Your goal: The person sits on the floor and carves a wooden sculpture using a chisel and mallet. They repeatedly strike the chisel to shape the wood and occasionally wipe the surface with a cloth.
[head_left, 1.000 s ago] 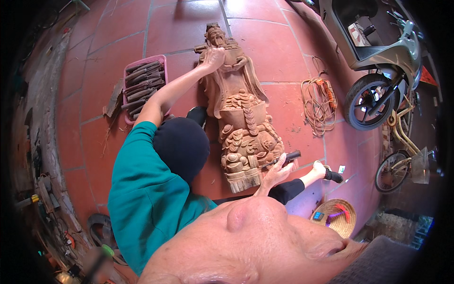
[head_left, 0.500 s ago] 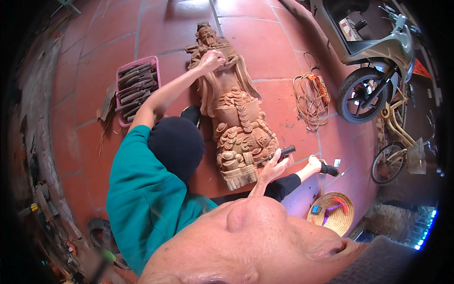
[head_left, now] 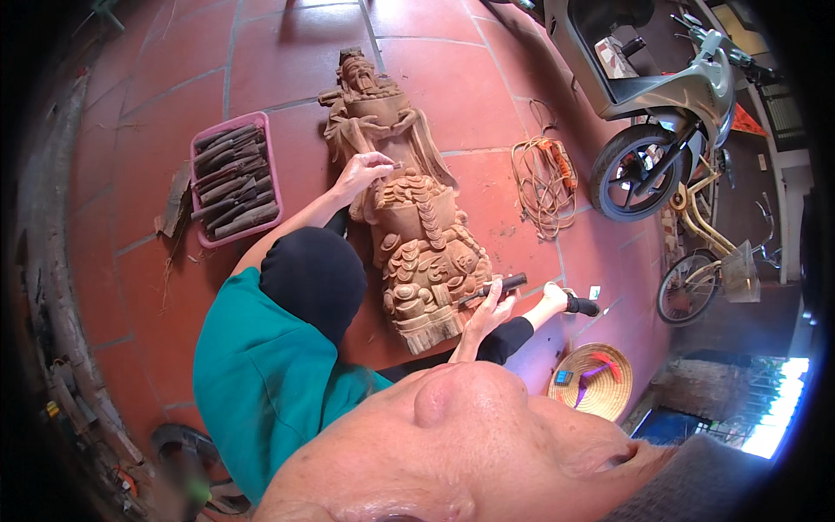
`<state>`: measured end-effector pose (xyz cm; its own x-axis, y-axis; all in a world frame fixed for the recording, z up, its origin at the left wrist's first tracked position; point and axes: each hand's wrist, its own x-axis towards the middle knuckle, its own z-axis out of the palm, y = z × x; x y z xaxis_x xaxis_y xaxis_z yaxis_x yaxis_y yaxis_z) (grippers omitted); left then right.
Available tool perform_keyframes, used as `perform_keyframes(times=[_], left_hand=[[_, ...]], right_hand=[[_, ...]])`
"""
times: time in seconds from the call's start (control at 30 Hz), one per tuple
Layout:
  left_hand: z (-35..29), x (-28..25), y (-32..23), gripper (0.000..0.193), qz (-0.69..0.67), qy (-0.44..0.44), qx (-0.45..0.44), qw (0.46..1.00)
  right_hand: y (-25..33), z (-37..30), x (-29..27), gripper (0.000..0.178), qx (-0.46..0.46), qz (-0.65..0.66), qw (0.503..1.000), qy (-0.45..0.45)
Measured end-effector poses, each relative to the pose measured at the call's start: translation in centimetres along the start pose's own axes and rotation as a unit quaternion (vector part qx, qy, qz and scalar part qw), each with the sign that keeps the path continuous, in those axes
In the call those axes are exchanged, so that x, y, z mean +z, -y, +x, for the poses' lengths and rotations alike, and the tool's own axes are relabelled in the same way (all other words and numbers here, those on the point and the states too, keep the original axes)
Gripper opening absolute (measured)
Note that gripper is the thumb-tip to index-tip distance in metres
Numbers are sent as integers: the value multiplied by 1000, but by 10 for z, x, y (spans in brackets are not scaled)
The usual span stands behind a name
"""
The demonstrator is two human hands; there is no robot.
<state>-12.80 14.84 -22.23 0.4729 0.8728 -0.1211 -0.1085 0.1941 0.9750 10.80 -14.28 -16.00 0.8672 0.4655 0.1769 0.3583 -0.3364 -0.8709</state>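
Observation:
A reddish-brown carved wooden statue point(head_left: 404, 200) of a bearded figure in robes lies on the tiles, its head away from me. My left hand point(head_left: 367, 171) is over the statue's middle, its fingers pinched around a small brownish bit too small to name. At the base end, my right hand point(head_left: 487, 317) is closed around a chisel point(head_left: 504, 286) with a thick dark handle. The chisel's thin blade points left, beside the carved base. Whether it touches the wood, I cannot tell.
A pink basket point(head_left: 279, 187) of dark carving tools stands left of the statue. To the right lie a coiled orange cord point(head_left: 544, 187) and a woven hat point(head_left: 619, 383). A scooter point(head_left: 639, 170) and a bicycle point(head_left: 696, 283) stand farther right.
My left hand has moved from the statue's chest down to its middle. My right hand stays by the base with the chisel. The whole view has shifted slightly.

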Motion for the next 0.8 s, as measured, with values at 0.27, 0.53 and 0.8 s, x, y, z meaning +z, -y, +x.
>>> perform_keyframes(times=[0.27,0.53,0.8], left_hand=[[-12,8,0,15,-4,55,15,998],[-27,-2,-41,22,-93,166,-30,981],[-34,-3,-29,16,-38,217,-65,973]], right_hand=[[53,-7,34,32,1,192,976,105],[103,-17,77,46,-226,10,927,298],[102,-17,100,37,-397,-185,830,346]])
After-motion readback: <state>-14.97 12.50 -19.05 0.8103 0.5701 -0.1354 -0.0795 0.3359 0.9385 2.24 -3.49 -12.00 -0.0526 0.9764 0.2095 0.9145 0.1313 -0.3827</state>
